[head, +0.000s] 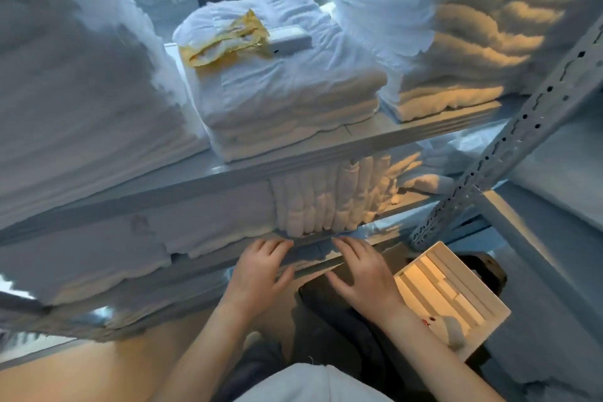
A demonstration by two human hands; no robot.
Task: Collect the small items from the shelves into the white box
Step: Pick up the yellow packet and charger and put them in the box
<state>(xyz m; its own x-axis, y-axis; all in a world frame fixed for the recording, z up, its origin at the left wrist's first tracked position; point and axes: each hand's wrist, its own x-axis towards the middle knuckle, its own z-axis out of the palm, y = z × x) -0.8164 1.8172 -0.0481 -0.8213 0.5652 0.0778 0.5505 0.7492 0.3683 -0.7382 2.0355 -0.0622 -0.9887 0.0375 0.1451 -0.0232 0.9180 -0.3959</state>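
A: While folded, fluffy towels point(293, 101) fill the metal shelf point(326, 153), where is the white box point(489, 310)?

B: Below-right of the shelf; rectangular, compartmented. Left hand point(261, 271) and right hand point(362, 274) lie flat, fingers spread, empty.

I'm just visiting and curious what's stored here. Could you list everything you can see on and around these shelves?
Folded linen stack: one, white, middle of upper shelf.
Crumpled wrapper: one, yellow, on top of that stack.
Small flat box: one, white, beside the wrapper.
Towel piles: several, white, upper shelf, both sides.
Rolled towels: a row, white, lower shelf.
Shelf upright: one, grey, perforated, right.
White box: one, open, lower right, holding pale items.
Left hand: empty, at lower shelf edge.
Right hand: empty, beside it.
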